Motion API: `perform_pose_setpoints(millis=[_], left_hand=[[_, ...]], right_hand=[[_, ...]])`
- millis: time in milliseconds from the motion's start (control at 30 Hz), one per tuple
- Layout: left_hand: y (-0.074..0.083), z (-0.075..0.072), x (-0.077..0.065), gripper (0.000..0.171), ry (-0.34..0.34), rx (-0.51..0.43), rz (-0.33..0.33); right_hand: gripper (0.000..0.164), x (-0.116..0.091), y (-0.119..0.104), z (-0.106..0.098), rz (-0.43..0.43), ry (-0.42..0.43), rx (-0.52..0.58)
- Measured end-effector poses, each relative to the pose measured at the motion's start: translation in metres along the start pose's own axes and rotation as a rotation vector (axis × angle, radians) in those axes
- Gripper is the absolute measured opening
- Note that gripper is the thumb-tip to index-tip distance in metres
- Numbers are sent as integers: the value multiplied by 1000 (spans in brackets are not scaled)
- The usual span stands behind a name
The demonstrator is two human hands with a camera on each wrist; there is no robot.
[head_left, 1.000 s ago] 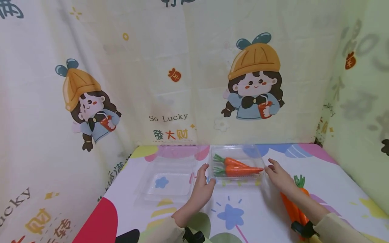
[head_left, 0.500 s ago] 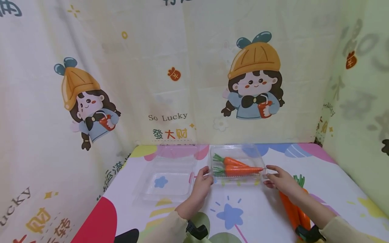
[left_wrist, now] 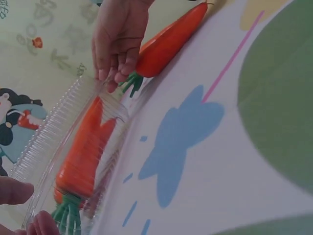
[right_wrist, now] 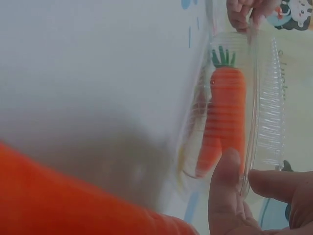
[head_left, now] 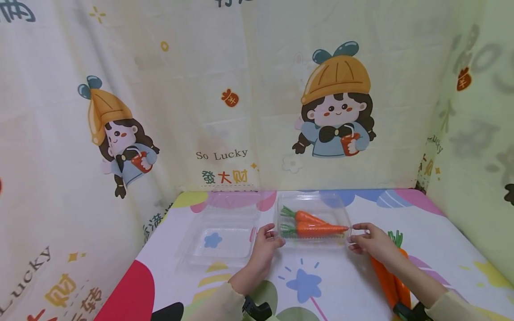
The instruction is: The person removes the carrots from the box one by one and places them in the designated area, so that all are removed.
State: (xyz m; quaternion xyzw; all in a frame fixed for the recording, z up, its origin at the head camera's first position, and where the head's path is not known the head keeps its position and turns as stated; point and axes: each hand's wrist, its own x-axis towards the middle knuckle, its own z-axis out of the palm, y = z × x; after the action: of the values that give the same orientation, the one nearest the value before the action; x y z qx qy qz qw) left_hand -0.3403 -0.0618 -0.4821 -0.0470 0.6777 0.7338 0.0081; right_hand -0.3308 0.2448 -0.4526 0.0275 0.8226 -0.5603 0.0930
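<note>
judging by the clear box (head_left: 334, 208), packing seemed about half done: two carrots (head_left: 317, 230) lay inside it, while loose carrots (head_left: 384, 276) lay on the table (head_left: 341, 281) beneath the right forearm (head_left: 417, 278). thumb and fingers of the left hand (head_left: 263, 250) pinched one end; those of the right hand (head_left: 373, 243) pinched the other.

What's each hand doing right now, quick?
Left hand: closed, holding the left end of the clear container with the carrots inside.
Right hand: closed, thumb and fingers pinching the container's right rim.
</note>
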Motion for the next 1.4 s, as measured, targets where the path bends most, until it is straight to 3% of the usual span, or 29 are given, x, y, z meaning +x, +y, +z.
perform_pose_setpoints(millis=[267, 500, 867, 1100, 1400], left_hand=[[-1, -5, -15, 60, -11, -19, 13], [-6, -5, -28, 56, 15, -5, 24], [-11, -2, -40, 46, 80, -1, 26], [-17, 1, -43, 35, 147, 16, 94], [-18, 2, -45, 23, 155, 0, 105]], right_hand=[[59, -9, 3, -2, 52, -42, 49], [63, -20, 6, -4, 180, -42, 158], [51, -28, 11, -4, 164, -39, 279], [52, -28, 9, 0, 153, -2, 118], [53, -26, 9, -1, 152, 25, -111]])
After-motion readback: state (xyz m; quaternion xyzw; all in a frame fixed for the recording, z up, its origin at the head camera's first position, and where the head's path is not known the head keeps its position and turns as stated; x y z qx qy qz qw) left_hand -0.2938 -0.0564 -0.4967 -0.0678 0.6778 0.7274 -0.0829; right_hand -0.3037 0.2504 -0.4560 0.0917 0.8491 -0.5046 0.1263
